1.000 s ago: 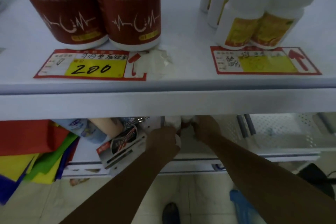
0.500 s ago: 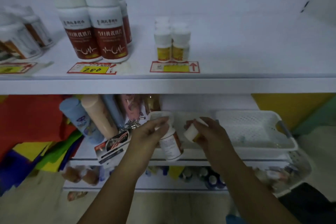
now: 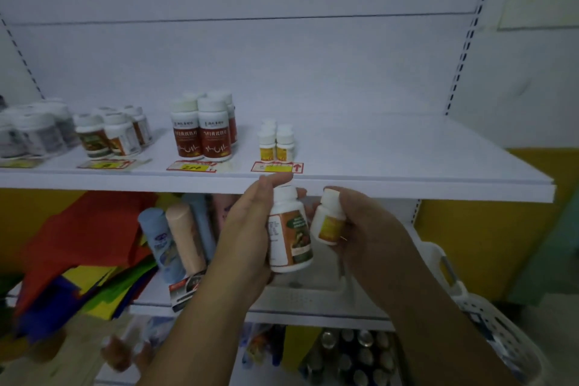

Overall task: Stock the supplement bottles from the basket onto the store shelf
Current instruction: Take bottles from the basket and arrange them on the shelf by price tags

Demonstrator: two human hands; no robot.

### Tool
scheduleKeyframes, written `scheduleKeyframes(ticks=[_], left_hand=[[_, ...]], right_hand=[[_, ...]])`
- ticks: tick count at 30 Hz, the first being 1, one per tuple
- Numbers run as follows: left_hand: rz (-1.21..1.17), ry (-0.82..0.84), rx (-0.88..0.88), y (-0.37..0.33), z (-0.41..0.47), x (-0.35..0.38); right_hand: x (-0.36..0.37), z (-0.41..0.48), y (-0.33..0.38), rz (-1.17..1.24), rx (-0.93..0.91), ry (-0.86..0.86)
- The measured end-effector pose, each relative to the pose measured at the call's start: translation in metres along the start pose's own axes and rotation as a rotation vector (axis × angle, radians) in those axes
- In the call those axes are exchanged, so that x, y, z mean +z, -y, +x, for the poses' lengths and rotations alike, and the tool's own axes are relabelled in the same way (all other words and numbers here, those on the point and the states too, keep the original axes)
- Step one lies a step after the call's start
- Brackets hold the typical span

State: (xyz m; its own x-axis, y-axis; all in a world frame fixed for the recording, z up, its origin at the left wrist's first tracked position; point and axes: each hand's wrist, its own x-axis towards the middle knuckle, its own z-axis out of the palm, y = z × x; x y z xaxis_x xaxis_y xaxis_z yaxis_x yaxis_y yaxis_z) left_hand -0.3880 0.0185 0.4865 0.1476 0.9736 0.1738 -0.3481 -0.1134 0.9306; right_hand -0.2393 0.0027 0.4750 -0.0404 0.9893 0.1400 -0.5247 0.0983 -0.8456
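Observation:
My left hand (image 3: pixel 247 229) holds a white bottle with a green and orange label (image 3: pixel 289 230), upright, just below the front edge of the white shelf (image 3: pixel 407 178). My right hand (image 3: pixel 366 226) grips a small white bottle with a yellow label (image 3: pixel 329 218), tilted slightly. The white basket (image 3: pixel 445 263) sits on the lower shelf behind my hands, mostly hidden. On the shelf above stand matching small yellow-label bottles (image 3: pixel 276 144) and matching green-and-orange-label bottles (image 3: pixel 109 138).
Tall red-label bottles (image 3: pixel 203 131) stand mid-shelf, grey-label bottles (image 3: pixel 31 135) at the far left. Price tags (image 3: pixel 277 167) lie along the shelf front. The shelf's right half is bare. Tubes (image 3: pixel 175 238) and coloured bags (image 3: pixel 78 247) fill the lower left.
Both hands have risen from the basket on the lower shelf to just under the upper shelf's edge, each carrying its bottle. The view has pulled back and tilted up.

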Motion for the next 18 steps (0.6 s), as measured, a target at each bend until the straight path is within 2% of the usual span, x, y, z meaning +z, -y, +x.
scheduleKeyframes(ticks=[5, 12, 16, 18], left_hand=[[0.010, 0.011, 0.021, -0.013, 0.000, 0.000], [-0.010, 0.037, 0.064, -0.021, 0.039, -0.012], [0.043, 0.075, 0.120, -0.029, 0.074, -0.035], [0.085, 0.111, 0.152, -0.036, 0.093, -0.047]], right_hand=[[0.006, 0.005, 0.009, -0.143, -0.021, -0.010], [0.016, 0.043, 0.012, -0.020, -0.043, 0.037], [0.028, 0.082, 0.030, -0.354, -0.205, 0.016], [0.030, 0.111, 0.040, -0.417, -0.252, -0.041]])
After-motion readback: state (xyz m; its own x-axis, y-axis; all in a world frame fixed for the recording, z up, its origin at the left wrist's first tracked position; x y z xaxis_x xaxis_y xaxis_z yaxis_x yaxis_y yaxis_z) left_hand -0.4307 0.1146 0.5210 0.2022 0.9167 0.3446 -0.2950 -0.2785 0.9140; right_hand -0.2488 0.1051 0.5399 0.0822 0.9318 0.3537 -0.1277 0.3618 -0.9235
